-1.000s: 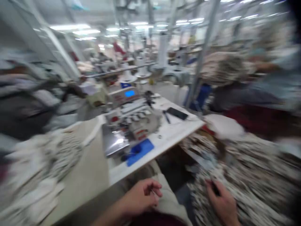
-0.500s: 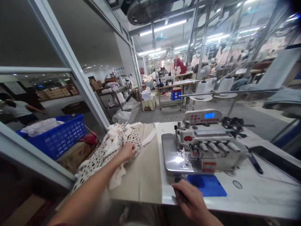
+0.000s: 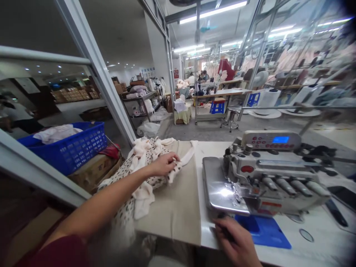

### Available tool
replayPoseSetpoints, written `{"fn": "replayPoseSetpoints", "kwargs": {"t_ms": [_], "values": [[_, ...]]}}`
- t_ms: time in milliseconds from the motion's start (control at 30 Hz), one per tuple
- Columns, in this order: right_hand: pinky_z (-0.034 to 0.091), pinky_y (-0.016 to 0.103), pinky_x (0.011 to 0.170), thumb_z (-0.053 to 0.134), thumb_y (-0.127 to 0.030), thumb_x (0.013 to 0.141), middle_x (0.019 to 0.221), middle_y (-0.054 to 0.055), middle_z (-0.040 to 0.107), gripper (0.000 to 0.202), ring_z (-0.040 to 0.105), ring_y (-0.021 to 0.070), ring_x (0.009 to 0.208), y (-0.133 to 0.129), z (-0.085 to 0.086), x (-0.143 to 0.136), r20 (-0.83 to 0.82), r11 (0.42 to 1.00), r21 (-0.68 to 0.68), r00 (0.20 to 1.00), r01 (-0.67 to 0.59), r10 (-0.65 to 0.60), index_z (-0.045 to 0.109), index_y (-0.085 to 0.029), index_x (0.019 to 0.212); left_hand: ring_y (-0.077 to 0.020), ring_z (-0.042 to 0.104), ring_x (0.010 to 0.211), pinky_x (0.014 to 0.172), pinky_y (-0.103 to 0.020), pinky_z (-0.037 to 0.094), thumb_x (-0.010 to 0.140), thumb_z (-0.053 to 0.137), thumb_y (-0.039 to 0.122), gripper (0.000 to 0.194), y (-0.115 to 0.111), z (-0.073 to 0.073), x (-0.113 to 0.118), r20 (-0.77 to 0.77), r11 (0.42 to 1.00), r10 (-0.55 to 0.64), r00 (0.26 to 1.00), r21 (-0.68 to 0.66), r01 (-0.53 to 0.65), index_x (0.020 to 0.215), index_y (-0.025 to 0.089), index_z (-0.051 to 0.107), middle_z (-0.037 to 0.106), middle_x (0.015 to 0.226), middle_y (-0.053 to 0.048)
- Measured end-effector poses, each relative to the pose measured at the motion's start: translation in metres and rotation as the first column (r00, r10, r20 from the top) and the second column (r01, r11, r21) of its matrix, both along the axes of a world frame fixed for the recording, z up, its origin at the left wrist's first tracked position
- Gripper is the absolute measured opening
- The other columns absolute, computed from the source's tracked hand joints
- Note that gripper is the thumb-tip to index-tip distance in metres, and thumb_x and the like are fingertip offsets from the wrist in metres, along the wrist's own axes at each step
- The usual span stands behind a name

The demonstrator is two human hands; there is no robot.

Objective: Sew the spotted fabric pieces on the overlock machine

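Note:
My left hand (image 3: 166,164) is closed on an edge of the spotted fabric (image 3: 158,181), cream with dark spots, lying in a heap at the left of the table. A bunched corner sticks out past my fingertips. Plain cream strips (image 3: 143,202) are tangled in the heap. My right hand (image 3: 236,237) is at the table's front edge, just below the overlock sewing machine (image 3: 267,174). Its fingers are curled around something dark, mostly hidden in the palm, which I cannot make out. The machine's metal plate (image 3: 215,181) lies between the two hands, lit by its lamp.
A beige cover (image 3: 178,215) spans the left part of the white table. A blue pad (image 3: 267,233) lies beneath the machine, with a dark-handled tool (image 3: 336,211) to its right. Left of the table, behind a metal post (image 3: 111,89), a blue basket (image 3: 75,152) rests on a carton.
My left hand has drawn a bunched edge of the spotted fabric up and to the right. The view has swung left, so the machine appears farther right. My right hand stays by the table edge.

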State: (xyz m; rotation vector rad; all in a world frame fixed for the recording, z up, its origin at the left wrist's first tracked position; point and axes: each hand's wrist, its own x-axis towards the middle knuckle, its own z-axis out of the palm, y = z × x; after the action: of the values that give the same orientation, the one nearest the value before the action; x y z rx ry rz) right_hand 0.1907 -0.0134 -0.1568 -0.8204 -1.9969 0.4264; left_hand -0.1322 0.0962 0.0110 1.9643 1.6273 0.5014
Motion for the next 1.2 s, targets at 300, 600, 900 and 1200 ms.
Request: {"fn": "replayPoseSetpoints", "kwargs": {"t_ms": [300, 600, 900, 1200], "values": [[0.059, 0.028, 0.063, 0.055, -0.02, 0.092, 0.082, 0.006, 0.073, 0.016, 0.072, 0.0197, 0.071, -0.003, 0.008, 0.0, 0.023, 0.999, 0.027, 0.999, 0.041, -0.042, 0.067, -0.021, 0.103, -0.0101, 0.06, 0.068, 0.059, -0.018, 0.045, 0.091, 0.047, 0.022, 0.046, -0.05, -0.01, 0.011, 0.185, 0.931, -0.275, 0.943, -0.193, 0.31, 0.135, 0.021, 0.057, 0.071, 0.099, -0.004], [0.061, 0.022, 0.069, 0.048, -0.018, 0.091, 0.127, 0.014, 0.068, 0.041, 0.074, 0.0204, 0.099, -0.001, 0.005, -0.028, 0.315, 0.981, 0.18, 0.949, -0.075, 0.014, 0.062, -0.019, 0.13, -0.023, 0.062, 0.109, 0.1, -0.034, 0.045, 0.086, 0.053, 0.014, 0.029, -0.067, -0.028, -0.069, -0.398, 0.993, 0.113, 0.91, 0.016, -0.116, 0.11, 0.019, 0.07, 0.07, 0.112, -0.009], [0.057, 0.025, 0.049, 0.037, -0.047, 0.103, 0.104, 0.012, 0.076, 0.045, 0.076, 0.0196, 0.066, 0.005, -0.016, -0.051, 0.441, 0.931, 0.364, 0.877, 0.02, -0.191, 0.072, -0.019, 0.104, -0.0212, 0.064, 0.101, 0.088, -0.042, 0.055, 0.094, 0.063, 0.036, 0.031, -0.076, -0.026, -0.174, -0.553, 0.814, 0.439, 0.708, -0.089, -0.574, 0.116, 0.015, 0.062, 0.064, 0.117, -0.008], [0.058, 0.027, 0.055, 0.04, -0.047, 0.102, 0.107, 0.012, 0.075, 0.042, 0.076, 0.0216, 0.072, 0.0, -0.016, -0.048, 0.442, 0.935, 0.352, 0.874, 0.036, -0.2, 0.07, -0.02, 0.112, -0.0106, 0.057, 0.061, 0.058, -0.025, 0.05, 0.092, 0.064, 0.035, 0.024, -0.092, -0.011, -0.19, -0.135, 0.705, 0.698, 0.703, -0.04, -0.708, 0.083, 0.012, 0.062, 0.06, 0.072, 0.002]]}}
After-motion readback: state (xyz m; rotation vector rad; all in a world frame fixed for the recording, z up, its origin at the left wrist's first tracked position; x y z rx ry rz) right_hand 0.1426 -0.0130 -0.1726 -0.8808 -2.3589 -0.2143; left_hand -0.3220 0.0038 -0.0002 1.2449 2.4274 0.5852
